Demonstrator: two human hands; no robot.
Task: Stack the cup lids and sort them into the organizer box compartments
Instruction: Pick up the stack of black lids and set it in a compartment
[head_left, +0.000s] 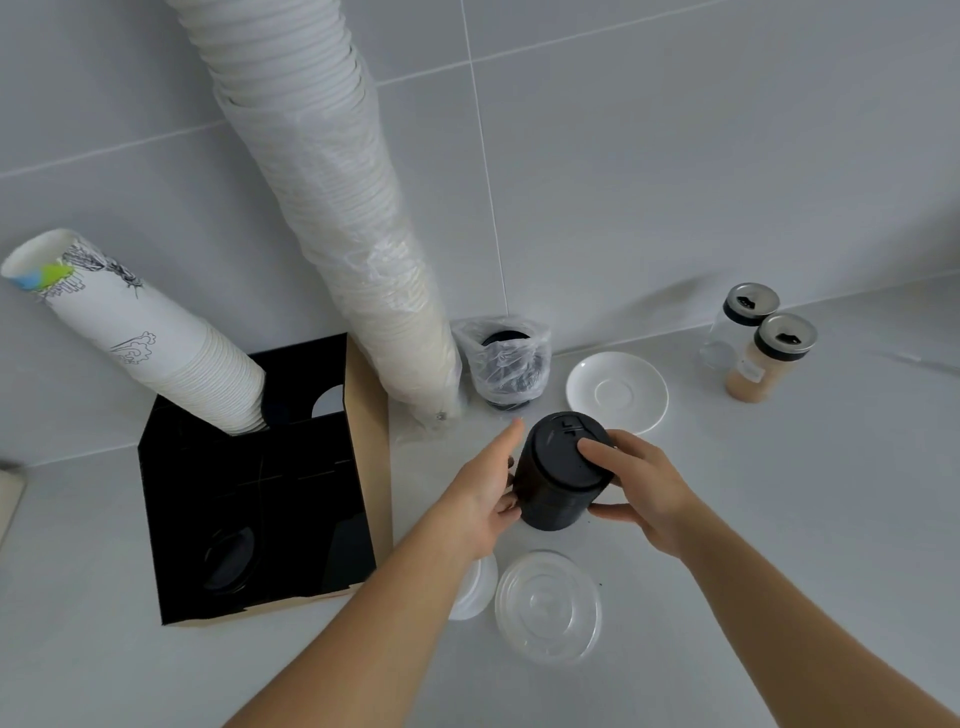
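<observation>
A tall stack of black cup lids (558, 475) stands on the white counter, held from both sides. My left hand (483, 499) presses its left side with the index finger stretched out. My right hand (641, 488) grips the right side, thumb on the top lid. To the left is the black organizer box (249, 499) with several compartments; one front compartment holds black lids (228, 558). In front of my hands lie a stack of clear lids (548, 605) and white lids (475, 587), the white ones partly hidden by my left forearm.
A stack of printed paper cups (140, 332) leans out of the box's back compartment. A long sleeve of white cups (332, 197) leans on the tiled wall. A bag with black lids (506, 364), a white saucer (616, 391) and two shaker jars (763, 353) stand behind.
</observation>
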